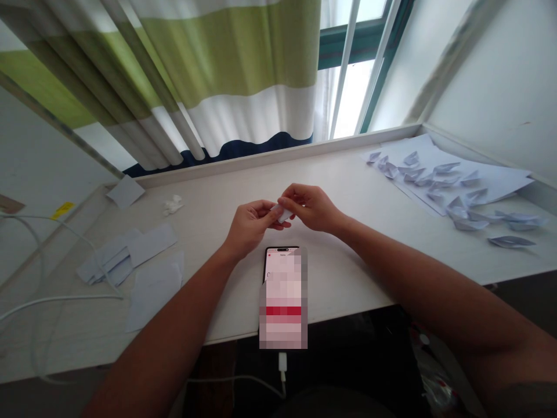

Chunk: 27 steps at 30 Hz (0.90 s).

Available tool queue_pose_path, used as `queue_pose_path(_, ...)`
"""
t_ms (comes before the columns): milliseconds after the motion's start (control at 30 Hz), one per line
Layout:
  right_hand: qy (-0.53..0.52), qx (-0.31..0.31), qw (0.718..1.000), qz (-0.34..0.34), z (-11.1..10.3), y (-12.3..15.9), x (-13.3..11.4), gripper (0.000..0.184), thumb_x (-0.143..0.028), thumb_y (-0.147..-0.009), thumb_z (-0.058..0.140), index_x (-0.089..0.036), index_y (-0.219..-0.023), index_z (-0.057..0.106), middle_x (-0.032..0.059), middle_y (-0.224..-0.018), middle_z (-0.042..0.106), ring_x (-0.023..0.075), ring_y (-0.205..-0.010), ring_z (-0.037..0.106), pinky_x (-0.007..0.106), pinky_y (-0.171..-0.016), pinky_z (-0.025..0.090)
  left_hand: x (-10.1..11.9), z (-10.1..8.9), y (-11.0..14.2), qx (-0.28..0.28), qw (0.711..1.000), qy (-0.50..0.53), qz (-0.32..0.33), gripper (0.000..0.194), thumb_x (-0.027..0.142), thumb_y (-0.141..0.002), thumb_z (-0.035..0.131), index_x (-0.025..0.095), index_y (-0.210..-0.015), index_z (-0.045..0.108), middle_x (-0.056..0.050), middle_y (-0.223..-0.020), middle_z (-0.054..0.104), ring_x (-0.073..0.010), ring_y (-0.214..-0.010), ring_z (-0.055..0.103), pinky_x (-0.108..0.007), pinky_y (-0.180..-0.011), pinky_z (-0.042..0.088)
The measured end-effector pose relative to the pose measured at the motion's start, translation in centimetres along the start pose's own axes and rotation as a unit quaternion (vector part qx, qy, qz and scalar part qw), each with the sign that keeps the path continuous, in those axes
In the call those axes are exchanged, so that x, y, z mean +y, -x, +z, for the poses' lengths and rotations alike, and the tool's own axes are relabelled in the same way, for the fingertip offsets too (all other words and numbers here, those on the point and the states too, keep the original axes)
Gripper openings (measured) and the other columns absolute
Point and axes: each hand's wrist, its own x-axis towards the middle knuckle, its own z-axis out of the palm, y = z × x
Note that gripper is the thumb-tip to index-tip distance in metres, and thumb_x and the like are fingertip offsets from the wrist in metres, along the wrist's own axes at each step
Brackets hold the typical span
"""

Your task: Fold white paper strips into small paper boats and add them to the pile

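Between my two hands, above the middle of the white desk (209,197), is a small folded piece of white paper (285,213). My left hand (255,223) pinches its left side with thumb and fingers. From the right, my right hand (311,206) grips its upper edge, the thumb and index finger close to the left thumb. The fingers cover much of the paper, so its exact folded shape is hidden. Just below the hands, nearer to me, is a phone (282,296) with a lit, partly blurred screen.
Several folded paper boats (444,180) lie at the right, some on white paper sheets (418,148). Loose paper pieces (154,244) and a crumpled paper bit (173,205) lie at the left. A white cable (61,299) crosses the left side; a charging plug (282,363) sits below the phone.
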Motion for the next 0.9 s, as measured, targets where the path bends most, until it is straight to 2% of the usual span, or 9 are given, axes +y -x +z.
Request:
queue_pose_path(200, 0.018, 0.058, 0.998, 0.002, 0.30, -0.05, -0.66, 0.053, -0.067, -0.097, 0.071, -0.020, -0.073, 0.061, 0.0001, -0.067, 0.065, 0.0135, -0.063, 0.056, 0.027, -0.058, 0.046, 0.11, 0.50, 0.16, 0.007, 1.000, -0.001, 0.004, 0.046, 0.057, -0.080, 0.094, 0.015, -0.095, 0.082, -0.010, -0.090, 0.085, -0.0280, -0.087, 0.086, -0.039, -0.083, 0.070)
queue_pose_path(300, -0.050, 0.057, 0.997, 0.028, 0.60, -0.14, -0.64, 0.059, -0.075, -0.094, 0.070, -0.020, -0.074, 0.062, 0.0003, -0.068, 0.065, 0.0136, -0.061, 0.060, 0.027, -0.057, 0.053, 0.12, 0.59, 0.20, 0.015, 1.000, 0.004, -0.001, 0.046, 0.057, -0.081, 0.092, 0.015, -0.095, 0.082, -0.011, -0.091, 0.085, -0.0270, -0.083, 0.085, -0.038, -0.079, 0.070)
queue_pose_path(433, -0.148, 0.054, 0.985, 0.075, 0.75, -0.21, -0.25, 0.066, -0.082, -0.096, 0.061, -0.018, -0.091, 0.072, 0.0022, -0.072, 0.068, 0.0150, -0.059, 0.066, 0.030, -0.057, 0.062, 0.13, 0.44, 0.23, 0.029, 1.000, 0.004, -0.006, 0.045, 0.057, -0.082, 0.091, 0.014, -0.094, 0.082, -0.010, -0.085, 0.084, -0.0269, -0.082, 0.085, -0.040, -0.080, 0.070)
queue_pose_path(500, -0.154, 0.055, 0.984, 0.076, 0.70, -0.18, -0.16, 0.064, -0.081, -0.094, 0.065, -0.017, -0.094, 0.074, 0.0021, -0.073, 0.068, 0.0152, -0.059, 0.067, 0.031, -0.056, 0.063, 0.16, 0.39, 0.26, 0.028, 1.000, 0.004, -0.008, 0.045, 0.057, -0.083, 0.090, 0.015, -0.093, 0.082, -0.010, -0.086, 0.084, -0.0272, -0.084, 0.085, -0.041, -0.082, 0.070)
queue_pose_path(700, -0.100, 0.052, 0.993, 0.047, 0.79, -0.07, -0.42, 0.054, -0.069, -0.083, 0.086, -0.018, -0.077, 0.069, 0.0015, -0.065, 0.070, 0.0146, -0.056, 0.065, 0.029, -0.052, 0.056, 0.13, 0.35, 0.27, 0.021, 0.999, 0.037, -0.020, 0.048, 0.058, -0.080, 0.092, 0.014, -0.096, 0.082, -0.010, -0.088, 0.085, -0.0290, -0.089, 0.085, -0.045, -0.089, 0.070)
queue_pose_path(833, -0.079, 0.050, 0.995, 0.045, 0.98, -0.06, -0.37, 0.049, -0.065, -0.086, 0.085, -0.018, -0.079, 0.071, 0.0009, -0.061, 0.067, 0.0148, -0.052, 0.062, 0.028, -0.047, 0.049, 0.14, 0.44, 0.24, 0.003, 0.998, 0.049, -0.029, 0.042, 0.047, -0.075, 0.099, 0.015, -0.095, 0.080, -0.011, -0.088, 0.086, -0.0286, -0.090, 0.086, -0.045, -0.093, 0.069)
queue_pose_path(900, -0.065, 0.057, 0.996, 0.033, 0.96, 0.00, -0.27, 0.046, -0.062, -0.091, 0.081, -0.018, -0.083, 0.072, 0.0011, -0.064, 0.068, 0.0146, -0.053, 0.062, 0.029, -0.049, 0.050, 0.15, 0.49, 0.20, 0.012, 0.998, 0.055, -0.033, 0.041, 0.045, -0.074, 0.100, 0.015, -0.094, 0.079, -0.012, -0.092, 0.086, -0.0284, -0.091, 0.086, -0.045, -0.094, 0.069)
